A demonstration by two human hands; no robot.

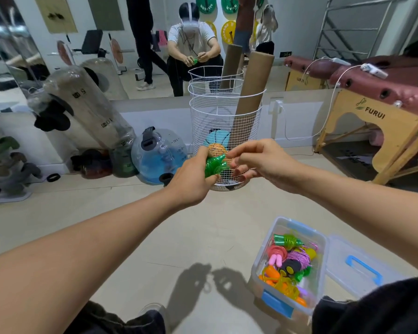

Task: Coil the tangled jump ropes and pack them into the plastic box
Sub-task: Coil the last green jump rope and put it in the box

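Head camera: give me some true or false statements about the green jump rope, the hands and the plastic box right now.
1. The left hand grips the coiled green jump rope. True.
2. The plastic box on the floor is empty. False: it already holds several coiled ropes in green, pink, purple and orange.
3. The right hand is at the tip of the green jump rope, fingers pinched near it. True.
4. The box's lid is shut on the box. False: the lid lies open beside the box, on its right.
5. The green jump rope is held directly above the box. False: it is held up in front of the white wire basket, well away from the box.
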